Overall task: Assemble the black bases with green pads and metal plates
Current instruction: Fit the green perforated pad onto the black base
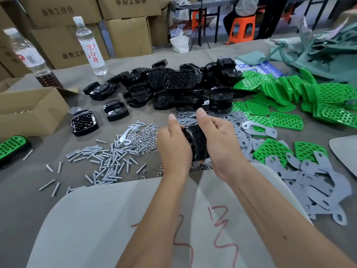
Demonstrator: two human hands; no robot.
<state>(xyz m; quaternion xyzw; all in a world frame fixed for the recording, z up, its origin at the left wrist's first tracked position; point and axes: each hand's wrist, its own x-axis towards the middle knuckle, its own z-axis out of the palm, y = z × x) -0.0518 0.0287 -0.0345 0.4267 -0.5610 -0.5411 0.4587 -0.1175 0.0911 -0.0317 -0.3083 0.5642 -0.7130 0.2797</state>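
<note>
The left hand (174, 145) and the right hand (218, 144) are both holding one black base (196, 144) just above the near edge of the table (29, 182). Each hand is curling its fingers around one side of it, so the base is sitting between the two palms. Its long side is running away from the person, toward the big pile of black bases (173, 88).

The base is looking shiny and dark, with little dimples on top. No green pad is on it yet, as far as I can see.

The green pads (286, 120) are lying to the right of the hands, and so are the grey metal plates (313, 178). The right hand is the nearer one to both. So the right hand is probably the one to let go and reach for a pad, while the left hand is keeping the base steady.

The screws (108, 161) and small nuts (146, 138) are lying to the left, close to the left hand. One finished base with a green pad (11, 147) is sitting far left.
</note>
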